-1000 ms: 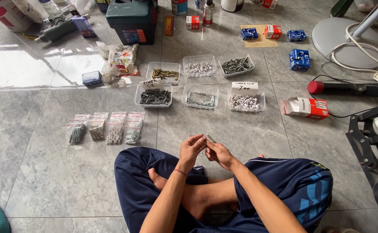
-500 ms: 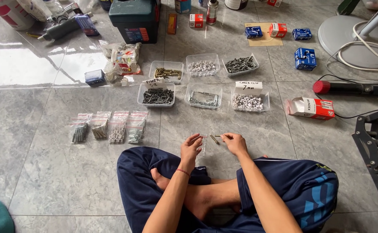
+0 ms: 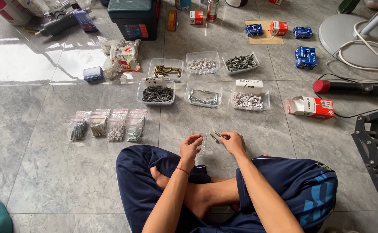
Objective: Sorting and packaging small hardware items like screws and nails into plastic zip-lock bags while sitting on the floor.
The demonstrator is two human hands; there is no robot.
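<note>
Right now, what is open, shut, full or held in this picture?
Left hand: holding a small clear bag.
Right hand: pinching small bolts.
Six clear tubs: open, holding hardware.
Four little bags: filled, flat on floor.
Red box: lying flat.
Green toolbox: shut.

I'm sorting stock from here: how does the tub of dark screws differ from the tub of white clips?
The tub of dark screws sits at the left of the near row and holds long dark grey pieces. The tub of white clips sits at the right of that row and holds small pale rounded pieces. Both are clear, shallow and bear a paper label.
</note>
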